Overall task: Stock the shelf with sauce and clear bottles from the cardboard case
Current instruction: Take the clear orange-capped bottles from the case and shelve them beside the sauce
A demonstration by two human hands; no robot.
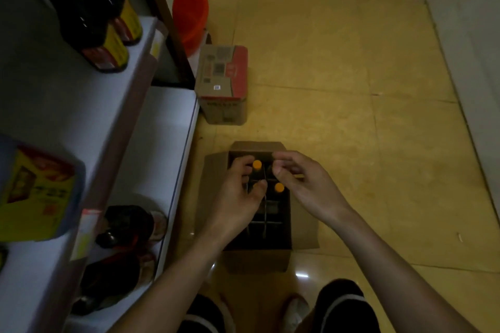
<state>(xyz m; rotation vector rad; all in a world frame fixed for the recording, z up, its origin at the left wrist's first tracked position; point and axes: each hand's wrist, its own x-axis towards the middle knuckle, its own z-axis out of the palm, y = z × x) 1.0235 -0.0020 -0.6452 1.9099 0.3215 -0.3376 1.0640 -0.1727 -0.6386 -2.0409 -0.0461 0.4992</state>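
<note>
- Knees (346, 305) in dark trousers and a pale shoe (296, 308) at bottom edge. Both forearms reach forward over the cardboard case (259, 261).
- Case sits open on the yellow tile floor (338, 62), just beside the base of the shelf (167, 116). Cardboard dividers (264, 222) split it into cells; near cells look dark, contents unreadable.
- Two orange-capped bottles upright in the far cells: far-left cap (257, 164), nearer cap (279, 187).
- Left hand (235, 197): fingers and thumb curled either side of the far-left cap. Can't tell if it actually grips the neck.
- Right hand (305, 186): over the far-right cells, fingers loosely curled, nothing seen in them, thumb just beside the nearer cap.
- Shelf on the left: dark sauce bottles (108, 43) on the upper board, more dark bottles (127, 224) on the lowest board, yellow-labelled jug (35, 197) blurred at left.
- Closed carton (221, 84) and red bucket (189, 11) beyond the case.
</note>
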